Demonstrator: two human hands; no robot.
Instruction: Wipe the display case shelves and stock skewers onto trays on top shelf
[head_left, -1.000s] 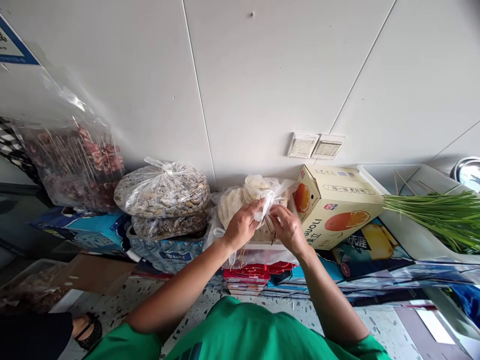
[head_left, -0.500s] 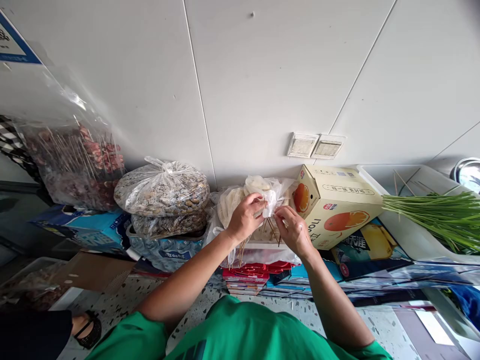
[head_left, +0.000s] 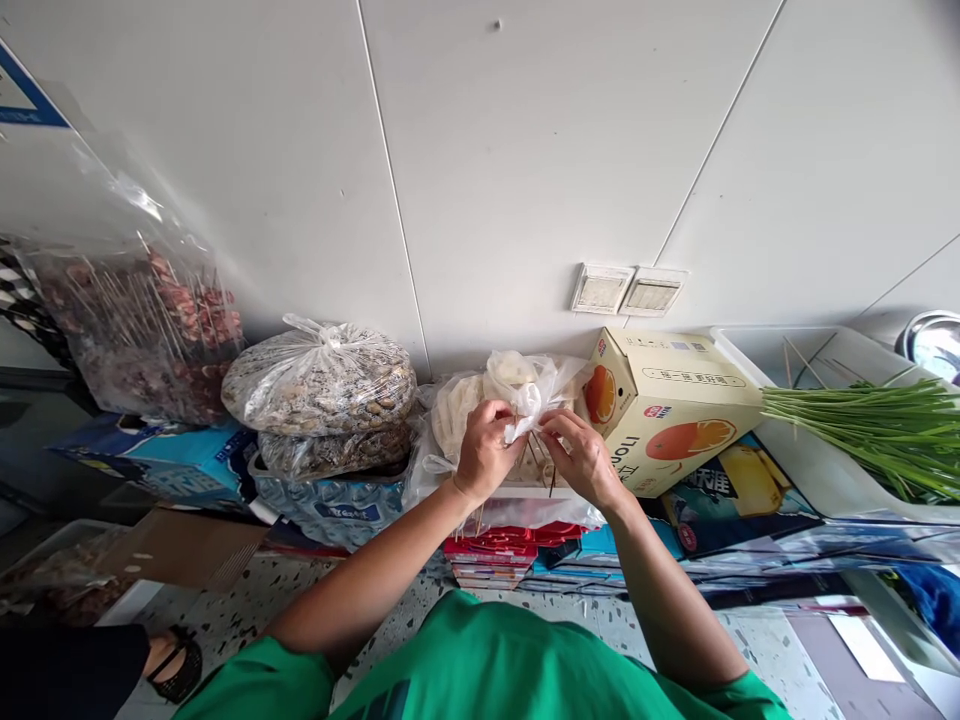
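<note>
A translucent plastic bag [head_left: 531, 398] is gathered into a knot-like twist between my hands. Pale, round slices on skewers [head_left: 459, 408] show through its film, with thin wooden sticks poking out below the twist. My left hand [head_left: 486, 450] pinches the bag's white plastic from the left. From the right, my right hand [head_left: 583, 455] grips another part of the same plastic between thumb and fingers. The bag rests on a whitish tray, partly hidden beneath my hands.
A beige orange-juice carton [head_left: 675, 400] stands right of the bag. Beyond it, a white bin [head_left: 787, 455] holds long green stalks [head_left: 877, 425]. Left are a tied bag of shellfish [head_left: 322, 380] and a bag of meat skewers [head_left: 150, 330]. Another person's foot [head_left: 176, 665] is at lower left.
My left hand has closed in on the plastic and both hands now hold the gathered twist. The view has shifted slightly.
</note>
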